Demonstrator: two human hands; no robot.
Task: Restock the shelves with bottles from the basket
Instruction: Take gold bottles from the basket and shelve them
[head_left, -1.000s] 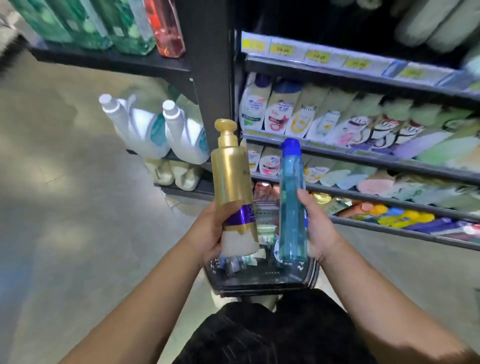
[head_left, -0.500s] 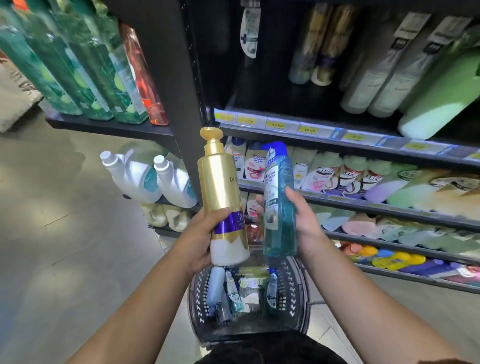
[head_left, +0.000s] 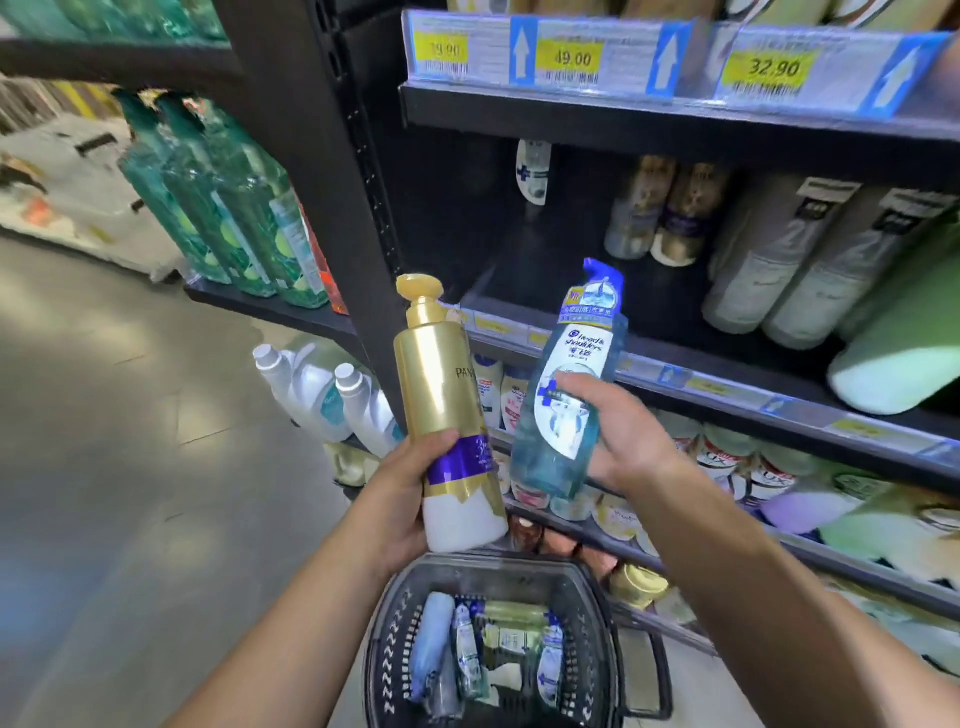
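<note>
Both bottles are held up at shelf height with their labels toward the person, most likely to match each to its spot. The left hand (head_left: 410, 499) grips the gold pump bottle (head_left: 441, 395) low on its body; its fingers (head_left: 436, 441) are clamped round the purple band. The right hand (head_left: 623, 441) holds the blue shampoo bottle (head_left: 566, 395) tilted toward the dark gap on the shelf (head_left: 701, 382), thumb pressed on the label, the rest curled behind and hidden. Similar gold bottles (head_left: 685, 213) stand farther back there. Below, the basket (head_left: 498, 564) holds more bottles (head_left: 498, 654), lying down.
</note>
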